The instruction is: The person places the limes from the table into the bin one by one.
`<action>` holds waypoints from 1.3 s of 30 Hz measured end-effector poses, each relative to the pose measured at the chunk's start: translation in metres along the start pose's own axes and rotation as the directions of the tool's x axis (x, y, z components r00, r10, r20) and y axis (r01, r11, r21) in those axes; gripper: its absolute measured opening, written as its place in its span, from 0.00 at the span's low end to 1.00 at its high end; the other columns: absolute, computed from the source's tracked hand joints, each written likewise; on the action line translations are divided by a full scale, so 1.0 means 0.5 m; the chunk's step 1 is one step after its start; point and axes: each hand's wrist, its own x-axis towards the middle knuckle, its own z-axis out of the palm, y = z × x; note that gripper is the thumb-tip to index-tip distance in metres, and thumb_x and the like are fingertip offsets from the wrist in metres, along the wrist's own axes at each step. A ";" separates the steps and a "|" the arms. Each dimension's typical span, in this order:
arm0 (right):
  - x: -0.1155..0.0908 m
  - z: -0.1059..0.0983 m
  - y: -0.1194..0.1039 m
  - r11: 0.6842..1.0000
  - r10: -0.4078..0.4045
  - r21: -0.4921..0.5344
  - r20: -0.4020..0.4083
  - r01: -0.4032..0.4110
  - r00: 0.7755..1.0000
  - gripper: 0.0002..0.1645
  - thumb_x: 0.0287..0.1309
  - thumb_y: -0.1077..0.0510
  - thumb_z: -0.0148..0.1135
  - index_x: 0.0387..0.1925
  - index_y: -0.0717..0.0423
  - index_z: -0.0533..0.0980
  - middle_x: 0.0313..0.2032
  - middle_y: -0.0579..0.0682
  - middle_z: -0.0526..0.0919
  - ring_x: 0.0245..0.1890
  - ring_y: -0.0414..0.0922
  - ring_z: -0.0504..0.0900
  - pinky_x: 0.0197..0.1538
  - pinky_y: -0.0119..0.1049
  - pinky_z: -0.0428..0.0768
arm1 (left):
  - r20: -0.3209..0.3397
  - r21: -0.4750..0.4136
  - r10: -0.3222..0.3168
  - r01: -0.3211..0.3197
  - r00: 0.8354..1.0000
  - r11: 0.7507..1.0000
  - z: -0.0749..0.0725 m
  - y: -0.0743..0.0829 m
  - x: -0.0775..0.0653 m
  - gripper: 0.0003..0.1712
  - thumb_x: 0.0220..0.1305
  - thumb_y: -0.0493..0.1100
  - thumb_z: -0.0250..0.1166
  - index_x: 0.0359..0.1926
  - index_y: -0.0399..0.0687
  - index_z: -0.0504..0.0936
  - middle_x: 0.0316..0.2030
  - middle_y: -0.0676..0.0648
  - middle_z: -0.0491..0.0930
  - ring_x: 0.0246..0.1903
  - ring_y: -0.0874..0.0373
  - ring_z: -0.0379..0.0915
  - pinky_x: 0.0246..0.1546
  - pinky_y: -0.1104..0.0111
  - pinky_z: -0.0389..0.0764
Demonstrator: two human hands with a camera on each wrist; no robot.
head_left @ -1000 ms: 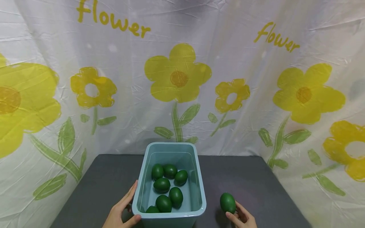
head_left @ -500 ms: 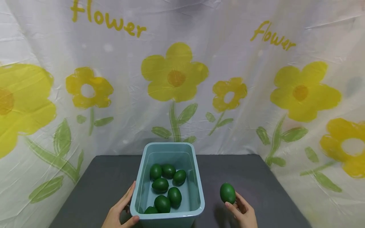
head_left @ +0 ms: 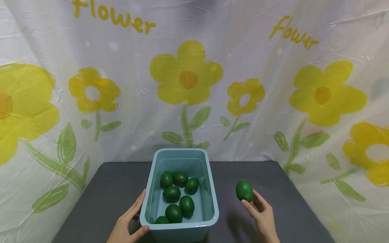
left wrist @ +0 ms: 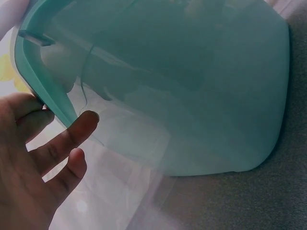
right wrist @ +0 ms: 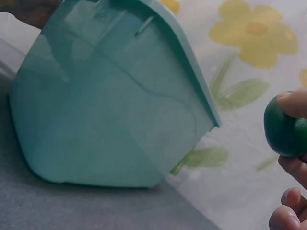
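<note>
A pale blue plastic bin (head_left: 214, 202) stands upright at the middle of the table with several dark green limes (head_left: 172, 194) lying on its floor. My left hand (head_left: 126, 219) is at the near left corner, thumb on the front rim and fingers along the left side. Its fingers (left wrist: 62, 143) spread below the rim in the left wrist view. Right of the bin, my right hand (head_left: 262, 214) pinches one lime (head_left: 244, 190) between thumb and fingers. That lime is held above the table, its small pointed end up. The right wrist view shows the thumb pressed on it.
The dark grey table (head_left: 121, 182) runs back to a white curtain (head_left: 130, 84) printed with yellow flowers, which also closes in both sides. The bin's right wall (right wrist: 105, 115) stands between the held lime and the other limes.
My right hand has lifted the lime higher and farther forward, off to the bin's right. The left hand stays at the bin's corner, and the limes inside lie as before.
</note>
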 end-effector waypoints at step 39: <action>0.049 0.099 -0.095 0.959 -0.265 0.127 0.074 0.255 0.961 0.32 0.62 0.66 0.74 0.68 0.60 0.79 0.43 0.44 0.86 0.37 0.38 0.73 0.41 0.31 0.77 | -0.012 0.005 -0.036 0.036 0.999 0.999 0.004 -0.007 -0.001 0.47 0.71 0.45 0.69 0.85 0.59 0.58 0.79 0.61 0.56 0.55 0.67 0.69 0.33 0.69 0.74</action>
